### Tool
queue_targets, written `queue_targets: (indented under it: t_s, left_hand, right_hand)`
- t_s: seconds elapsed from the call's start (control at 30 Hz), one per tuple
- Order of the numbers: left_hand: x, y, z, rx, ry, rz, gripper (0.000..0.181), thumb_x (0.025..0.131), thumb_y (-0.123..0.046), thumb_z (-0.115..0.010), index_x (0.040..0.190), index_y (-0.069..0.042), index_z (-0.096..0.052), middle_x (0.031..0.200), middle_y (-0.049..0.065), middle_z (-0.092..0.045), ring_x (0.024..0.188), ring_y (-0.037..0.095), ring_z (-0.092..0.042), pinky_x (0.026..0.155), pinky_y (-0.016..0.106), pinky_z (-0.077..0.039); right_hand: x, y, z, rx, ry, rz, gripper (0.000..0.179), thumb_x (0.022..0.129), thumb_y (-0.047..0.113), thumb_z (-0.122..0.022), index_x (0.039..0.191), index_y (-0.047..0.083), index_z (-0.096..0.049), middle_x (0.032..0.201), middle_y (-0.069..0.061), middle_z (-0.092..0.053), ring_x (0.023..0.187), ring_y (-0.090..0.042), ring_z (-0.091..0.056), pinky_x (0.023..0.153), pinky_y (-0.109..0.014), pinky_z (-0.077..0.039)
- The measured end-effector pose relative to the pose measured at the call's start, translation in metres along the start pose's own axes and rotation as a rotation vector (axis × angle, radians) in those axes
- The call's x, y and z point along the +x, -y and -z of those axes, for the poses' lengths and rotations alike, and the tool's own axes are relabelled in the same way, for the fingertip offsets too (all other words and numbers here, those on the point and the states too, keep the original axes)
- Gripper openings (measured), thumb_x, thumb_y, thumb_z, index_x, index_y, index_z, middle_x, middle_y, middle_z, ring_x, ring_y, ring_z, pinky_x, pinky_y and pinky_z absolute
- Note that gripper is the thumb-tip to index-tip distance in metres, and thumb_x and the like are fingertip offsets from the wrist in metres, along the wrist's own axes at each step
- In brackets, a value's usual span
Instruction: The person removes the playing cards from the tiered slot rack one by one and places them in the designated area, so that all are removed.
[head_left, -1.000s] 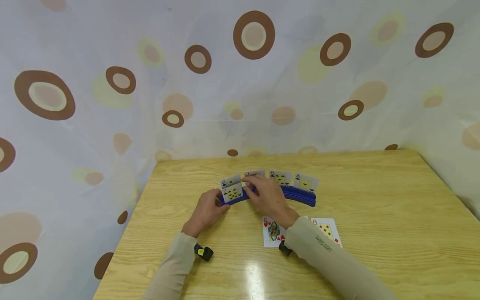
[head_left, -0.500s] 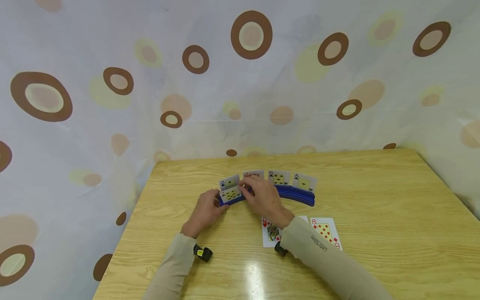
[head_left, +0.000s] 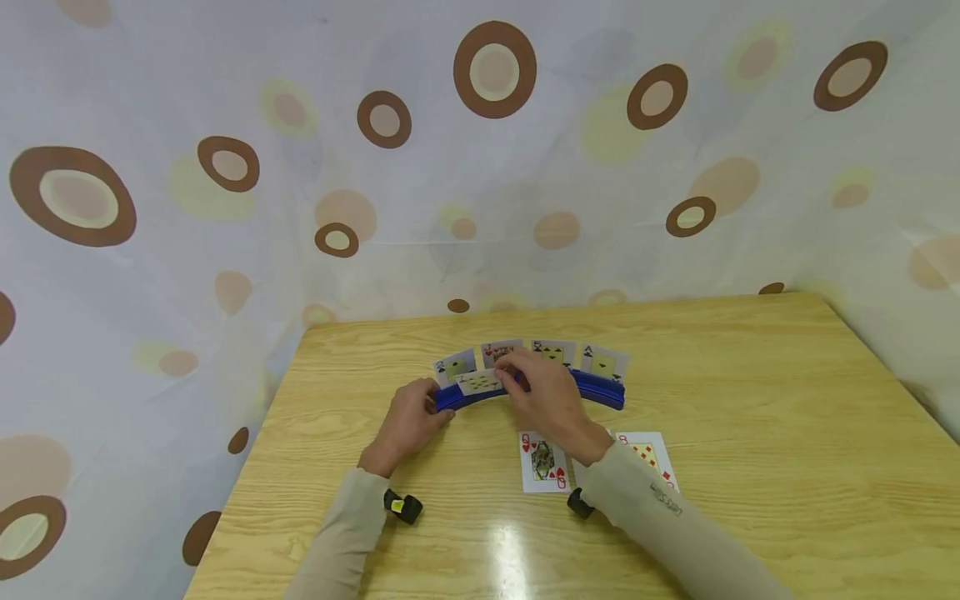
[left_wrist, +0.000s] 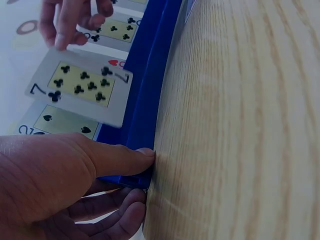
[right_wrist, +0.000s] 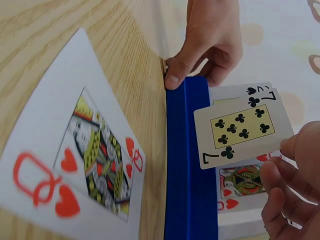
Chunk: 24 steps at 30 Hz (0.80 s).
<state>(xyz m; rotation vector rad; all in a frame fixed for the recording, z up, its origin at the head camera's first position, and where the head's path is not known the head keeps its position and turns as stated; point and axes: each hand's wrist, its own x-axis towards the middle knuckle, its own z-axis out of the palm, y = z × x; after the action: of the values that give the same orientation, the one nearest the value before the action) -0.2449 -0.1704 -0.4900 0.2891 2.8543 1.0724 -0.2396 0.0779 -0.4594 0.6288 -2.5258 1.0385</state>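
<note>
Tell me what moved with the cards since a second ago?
The right hand tipped the 7 of clubs from standing upright to lying nearly flat over the blue card holder, still pinching it. The left hand stayed gripping the holder's end; the other racked cards and the queen of hearts stayed put.

Light wood-grain table (head_left: 750,417), backed by a spotted curtain on two sides. Directly on it: curved blue card holder (head_left: 600,388) near the middle, standing on its base, long side across the table. Nearer the person, two cards flat and face up: queen of hearts (head_left: 542,461), and just right of it the 8 of diamonds (head_left: 649,454), partly under a sleeve. Glare patch on the near edge.
</note>
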Motion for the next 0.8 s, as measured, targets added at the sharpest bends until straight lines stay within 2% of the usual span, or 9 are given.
queue_targets:
  t_s: [0.23, 0.47, 0.8]
  left_hand:
    - [0.000, 0.000, 0.000, 0.011, -0.001, -0.002, 0.027, 0.097, -0.008, -0.083, 0.118, 0.005, -0.070, 0.110, 0.017, -0.075, 0.095, 0.024, -0.074, 0.084, 0.043, -0.064]
    - [0.000, 0.001, 0.000, 0.006, -0.006, 0.005, 0.028, 0.098, -0.009, -0.082, 0.119, 0.004, -0.070, 0.110, 0.017, -0.075, 0.094, 0.024, -0.073, 0.084, 0.042, -0.063]
    - [-0.001, 0.000, 0.001, 0.010, 0.004, 0.008, 0.029, 0.098, -0.010, -0.082, 0.119, 0.004, -0.069, 0.109, 0.016, -0.074, 0.095, 0.024, -0.073, 0.085, 0.044, -0.063]
  right_hand:
    - [-0.012, -0.005, 0.025, -0.023, -0.038, 0.006, 0.008, 0.106, 0.013, -0.073, 0.113, 0.012, -0.077, 0.098, -0.001, -0.075, 0.076, -0.010, -0.066, 0.067, -0.029, -0.054]
    - [-0.027, -0.008, 0.048, -0.010, -0.077, -0.019, 0.009, 0.106, 0.011, -0.072, 0.113, 0.010, -0.076, 0.096, -0.002, -0.074, 0.076, -0.011, -0.065, 0.065, -0.027, -0.053]
    - [-0.049, -0.032, 0.077, 0.029, -0.130, -0.058, 0.008, 0.102, 0.001, -0.072, 0.109, 0.005, -0.075, 0.085, -0.003, -0.073, 0.069, -0.008, -0.061, 0.059, -0.023, -0.051]
